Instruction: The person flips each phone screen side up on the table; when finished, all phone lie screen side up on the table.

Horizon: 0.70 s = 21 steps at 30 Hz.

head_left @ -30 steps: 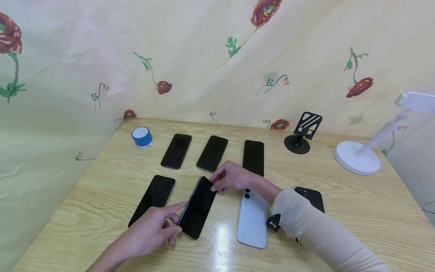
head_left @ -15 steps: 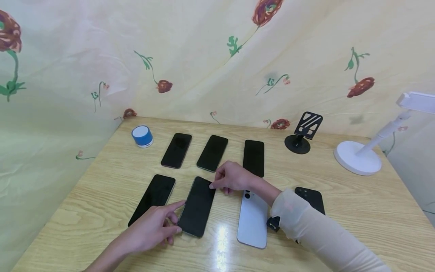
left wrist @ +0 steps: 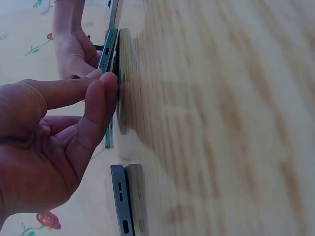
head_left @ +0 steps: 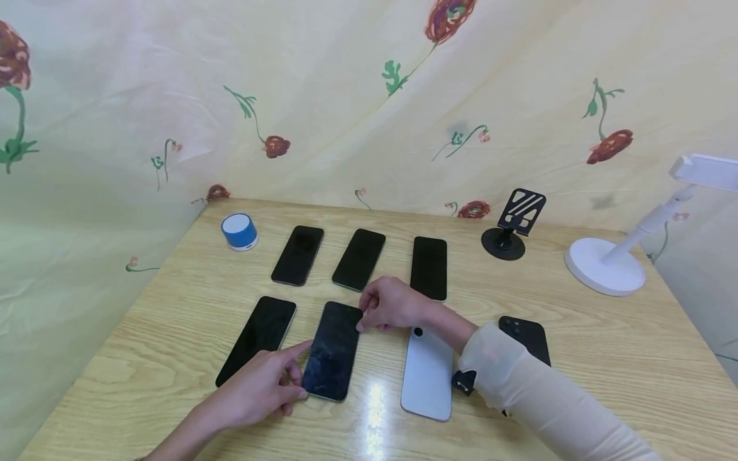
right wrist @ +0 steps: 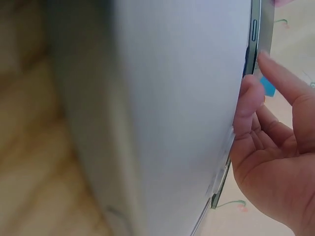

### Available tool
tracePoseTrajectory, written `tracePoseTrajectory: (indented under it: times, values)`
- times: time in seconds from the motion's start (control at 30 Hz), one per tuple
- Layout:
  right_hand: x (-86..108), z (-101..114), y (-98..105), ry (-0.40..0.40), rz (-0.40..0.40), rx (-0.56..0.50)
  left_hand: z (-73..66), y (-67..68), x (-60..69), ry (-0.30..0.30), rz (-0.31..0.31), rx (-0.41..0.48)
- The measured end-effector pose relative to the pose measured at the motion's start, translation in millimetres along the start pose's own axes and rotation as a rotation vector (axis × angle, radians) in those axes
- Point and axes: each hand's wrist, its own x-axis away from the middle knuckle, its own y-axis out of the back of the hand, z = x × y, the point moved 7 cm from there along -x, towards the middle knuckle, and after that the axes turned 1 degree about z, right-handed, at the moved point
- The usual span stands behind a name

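Observation:
A black-screened smartphone (head_left: 332,352) with a green edge lies face up between my hands, low over the table. My left hand (head_left: 262,387) holds its near-left side, index finger on the long edge and thumb at the bottom corner. In the left wrist view, that thumb and a finger meet at the end of the green phone edge (left wrist: 107,51). My right hand (head_left: 394,304) pinches the far-right corner; in the right wrist view its thumb and curled index finger are at the phone's side (right wrist: 254,32). Whether the phone fully touches the table cannot be told.
Several dark phones surround it: one at left (head_left: 259,336), a back row including one phone (head_left: 359,259), and one at right (head_left: 526,336). A white phone (head_left: 428,378) lies under my right forearm. Behind stand a blue speaker (head_left: 239,232), black stand (head_left: 513,224) and white stand (head_left: 605,266).
The phone between my hands has turned from tilted, with its left edge raised, to nearly flat. My right hand has shifted slightly toward me; the left hand has hardly moved.

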Motion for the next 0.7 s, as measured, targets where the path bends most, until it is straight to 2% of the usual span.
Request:
tracePoseTrajectory:
  times: [0.23, 0.43, 0.57, 0.7]
  values:
    - [-0.4, 4.5, -0.8, 0.029, -0.01, 0.131, 0.5, 1.4, -1.0, -0.012, -0.009, -0.048]
    - [-0.4, 4.4, -0.5, 0.038, -0.022, 0.158, -0.2, 3.2, -2.1, -0.024, -0.038, -0.133]
    - [-0.4, 4.1, -0.4, 0.045, -0.026, 0.169, 0.2, 6.1, -3.9, -0.008, -0.073, -0.202]
    - [-0.4, 4.0, -0.7, 0.046, -0.025, 0.175, 1.3, 7.8, -5.2, 0.02, -0.089, -0.232]
